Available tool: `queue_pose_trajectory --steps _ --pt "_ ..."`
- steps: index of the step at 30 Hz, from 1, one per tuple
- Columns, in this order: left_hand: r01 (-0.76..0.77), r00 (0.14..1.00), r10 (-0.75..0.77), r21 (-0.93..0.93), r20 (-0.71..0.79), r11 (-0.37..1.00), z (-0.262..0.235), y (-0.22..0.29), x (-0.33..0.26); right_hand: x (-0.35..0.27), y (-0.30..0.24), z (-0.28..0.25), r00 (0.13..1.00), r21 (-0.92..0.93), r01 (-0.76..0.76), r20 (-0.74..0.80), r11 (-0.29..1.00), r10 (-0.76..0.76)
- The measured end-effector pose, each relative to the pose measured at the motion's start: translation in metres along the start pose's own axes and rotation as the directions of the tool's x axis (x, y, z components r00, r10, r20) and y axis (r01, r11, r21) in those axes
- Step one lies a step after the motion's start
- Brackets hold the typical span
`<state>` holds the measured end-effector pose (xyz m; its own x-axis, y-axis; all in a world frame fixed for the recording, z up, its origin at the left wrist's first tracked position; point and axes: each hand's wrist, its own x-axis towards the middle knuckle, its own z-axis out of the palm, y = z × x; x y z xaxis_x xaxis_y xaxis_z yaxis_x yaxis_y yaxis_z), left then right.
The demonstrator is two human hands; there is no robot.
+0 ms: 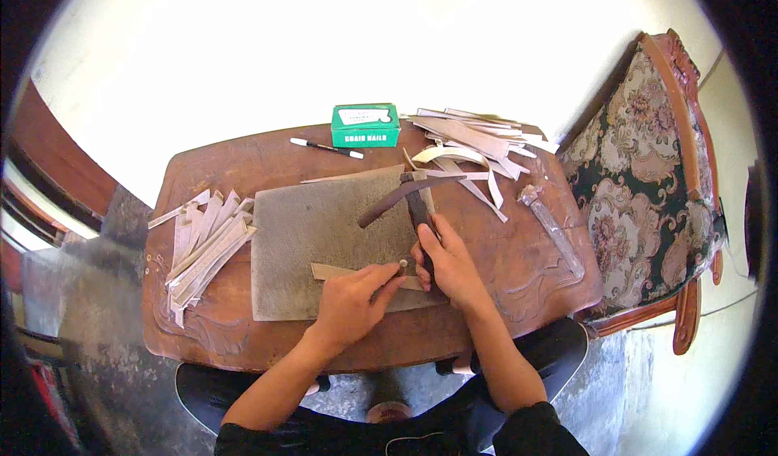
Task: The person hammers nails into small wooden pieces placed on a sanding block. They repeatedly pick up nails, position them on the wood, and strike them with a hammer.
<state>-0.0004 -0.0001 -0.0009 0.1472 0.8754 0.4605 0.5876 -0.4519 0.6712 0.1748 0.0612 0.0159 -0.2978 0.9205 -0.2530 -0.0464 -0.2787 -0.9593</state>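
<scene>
Tan strip (327, 272) lies on the grey board (292, 229), atop the wooden tabletop (510, 261). Left hand (350, 298): thumb and forefinger pinched on a small round-topped piece (403, 263). Right hand (447, 263): fingers wrapped around the hammer (416, 207), head over the board.

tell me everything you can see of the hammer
The hammer has a long, slightly curved, dark brownish head, apparently metal, thicker at its left end and tapering toward a point at the right. Its dark handle runs away from the person, and the right hand grips its lower part. Most of the head shows over the grey slab; whether they touch is unclear.
</scene>
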Motion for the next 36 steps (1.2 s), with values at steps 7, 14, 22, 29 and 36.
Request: queue_pose_trajectory --steps 7,14,22,29,36 --pt "0.043 0.999 -0.042 -0.069 0.006 0.997 -0.001 0.001 0.000 -0.011 -0.017 -0.006 0.997 -0.117 0.045 -0.053 0.992 -0.051" --pt "0.030 0.999 -0.032 -0.098 -0.027 0.995 -0.002 0.000 -0.001 -0.062 -0.081 -0.018 0.893 -0.613 0.375 0.037 0.695 -0.449" --pt "0.011 0.999 -0.014 -0.084 -0.033 0.996 0.000 0.000 -0.001 -0.098 -0.121 -0.010 0.883 -0.739 0.432 0.228 0.517 -0.411" --pt "-0.007 0.999 0.004 -0.068 -0.044 0.998 -0.001 0.000 0.001 -0.098 -0.119 -0.011 0.862 -0.767 0.460 0.266 0.447 -0.432" --pt "0.014 1.000 -0.017 -0.084 -0.025 0.996 -0.001 0.000 -0.001 -0.109 -0.124 -0.008 0.855 -0.784 0.432 0.197 0.446 -0.480"
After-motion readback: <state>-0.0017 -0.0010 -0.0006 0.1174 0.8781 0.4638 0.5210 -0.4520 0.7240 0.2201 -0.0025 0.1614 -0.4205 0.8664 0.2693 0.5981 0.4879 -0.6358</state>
